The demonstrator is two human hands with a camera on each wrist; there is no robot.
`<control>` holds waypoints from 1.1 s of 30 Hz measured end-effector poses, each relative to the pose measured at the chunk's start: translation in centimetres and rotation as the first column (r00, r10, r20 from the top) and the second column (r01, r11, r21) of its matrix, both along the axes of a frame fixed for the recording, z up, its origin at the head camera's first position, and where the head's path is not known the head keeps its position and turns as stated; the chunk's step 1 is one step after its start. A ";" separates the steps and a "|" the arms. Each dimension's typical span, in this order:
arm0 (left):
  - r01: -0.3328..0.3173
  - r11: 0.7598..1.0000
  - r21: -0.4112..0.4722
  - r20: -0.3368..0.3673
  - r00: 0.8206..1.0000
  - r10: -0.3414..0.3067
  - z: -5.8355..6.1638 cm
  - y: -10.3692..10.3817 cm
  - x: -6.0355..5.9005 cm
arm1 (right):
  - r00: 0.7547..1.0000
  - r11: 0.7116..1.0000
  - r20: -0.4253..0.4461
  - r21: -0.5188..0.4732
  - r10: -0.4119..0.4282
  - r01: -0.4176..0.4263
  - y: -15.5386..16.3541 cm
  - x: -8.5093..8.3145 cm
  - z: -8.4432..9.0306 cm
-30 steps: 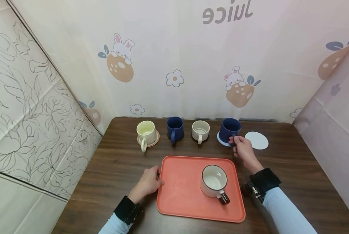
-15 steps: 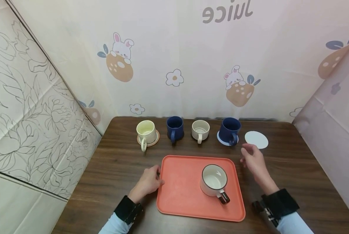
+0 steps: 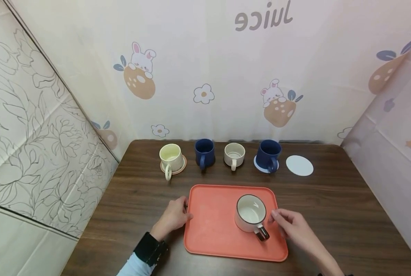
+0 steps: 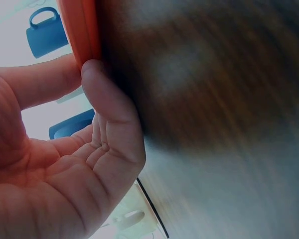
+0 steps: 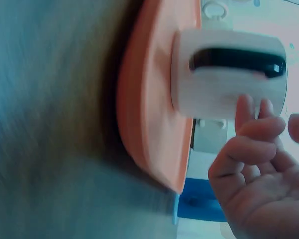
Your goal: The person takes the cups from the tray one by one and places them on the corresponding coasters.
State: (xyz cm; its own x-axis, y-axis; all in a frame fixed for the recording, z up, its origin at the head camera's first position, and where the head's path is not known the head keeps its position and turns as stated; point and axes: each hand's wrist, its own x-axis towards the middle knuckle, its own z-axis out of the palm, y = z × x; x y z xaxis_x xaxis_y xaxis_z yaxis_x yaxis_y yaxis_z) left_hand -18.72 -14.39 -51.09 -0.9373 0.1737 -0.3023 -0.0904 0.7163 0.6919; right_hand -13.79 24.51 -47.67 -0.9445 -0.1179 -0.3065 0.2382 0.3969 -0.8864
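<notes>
An orange tray (image 3: 208, 226) lies on the dark wooden table. On it stands a white mug (image 3: 250, 212) with a dark rim and a dark handle (image 3: 262, 232) pointing toward me. My right hand (image 3: 277, 219) hovers just right of that handle, its fingers loosely curled and holding nothing. In the right wrist view the fingertips (image 5: 249, 117) are close beside the mug (image 5: 224, 92); I cannot tell whether they touch it. My left hand (image 3: 184, 210) rests against the tray's left edge, where its fingers (image 4: 97, 79) touch the rim (image 4: 79, 30).
A row stands at the table's back: a cream mug (image 3: 171, 155) on a brown coaster, a blue mug (image 3: 204, 152), a beige mug (image 3: 234, 154), a blue mug (image 3: 269, 153) on a pale coaster, and a bare white coaster (image 3: 299, 165). Patterned walls close in behind and on both sides.
My right hand let go of the far-right blue mug's handle and drew back to the white mug on the tray. The left hand stayed at the tray's edge.
</notes>
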 end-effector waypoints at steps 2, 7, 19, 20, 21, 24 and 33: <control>-0.002 1.000 0.001 0.001 1.000 0.002 -0.1 -0.1 0.0 | 0.997 0.997 0.027 -0.052 0.066 -0.064 -0.3 0.8 -0.4; -0.010 1.000 0.003 0.012 1.000 0.010 -0.2 0.0 -0.1 | 0.960 0.939 0.063 -0.235 0.273 -0.252 -0.6 1.9 -1.7; 0.006 1.000 0.024 0.009 1.000 -0.006 0.0 -0.2 -0.1 | 0.941 0.910 0.087 -0.297 0.326 -0.288 -0.2 2.0 -1.7; 0.003 1.000 0.022 0.013 1.000 -0.003 0.0 -0.2 -0.1 | 0.944 0.915 0.094 -0.291 0.317 -0.278 -0.1 2.0 -1.7; 0.003 1.000 0.020 0.015 1.000 -0.003 0.0 -0.2 -0.1 | 0.946 0.919 0.103 -0.289 0.308 -0.268 0.0 2.0 -1.6; -0.001 1.000 0.014 0.020 1.000 0.001 0.0 -0.2 -0.2 | 0.949 0.921 0.114 -0.300 0.293 -0.249 0.2 1.9 -1.6; 0.011 1.000 0.015 0.019 1.000 -0.011 0.1 -0.1 -0.2 | 0.949 0.900 0.101 -0.360 0.299 -0.245 0.3 1.7 -1.6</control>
